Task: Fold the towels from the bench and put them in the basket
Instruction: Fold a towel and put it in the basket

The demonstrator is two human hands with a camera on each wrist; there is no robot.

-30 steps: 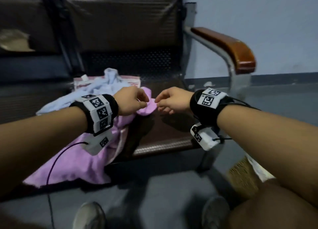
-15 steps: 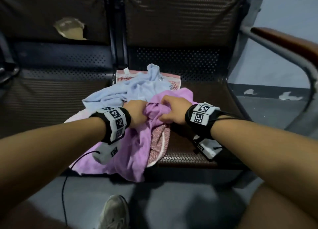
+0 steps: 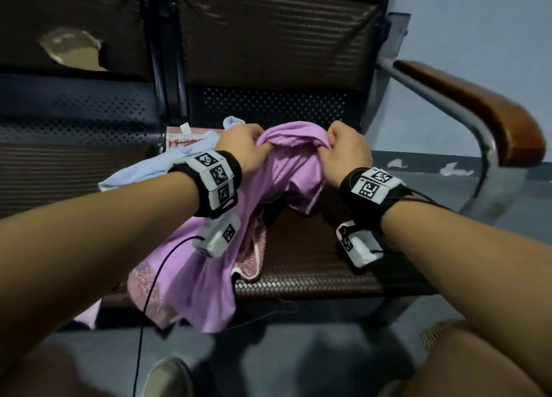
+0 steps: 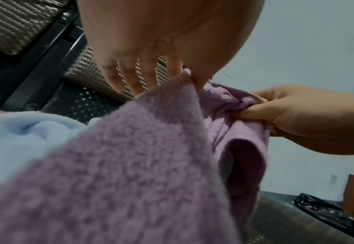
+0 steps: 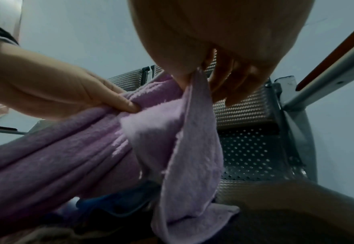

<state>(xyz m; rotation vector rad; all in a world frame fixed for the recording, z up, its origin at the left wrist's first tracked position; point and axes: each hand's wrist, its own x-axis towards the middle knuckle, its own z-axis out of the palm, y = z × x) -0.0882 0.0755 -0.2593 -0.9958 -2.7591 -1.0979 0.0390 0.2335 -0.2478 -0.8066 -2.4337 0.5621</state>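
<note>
Purple towel: lifted at its top edge above the table, the rest hanging crumpled down over the front edge; unfolded.
Left hand: fingers curled, thumb and fingers pinching the towel's top edge.
Right hand: pinches the same edge just beside the left, thumb pressed into a bunch of cloth.
Blue towel: lies loose on the table behind the left wrist, partly under the purple one; unfolded.
Patterned towel: a pinkish edge shows under the purple one; how much of it lies there I cannot tell.
Basket: a woven corner at the lower right of the head view may be it; too little shows to be sure.
Progress: early, by my reading. No towel looks folded and none is seen in a basket.
Left to do: spread the purple towel, fold it, put it away, then the others likewise.
</note>
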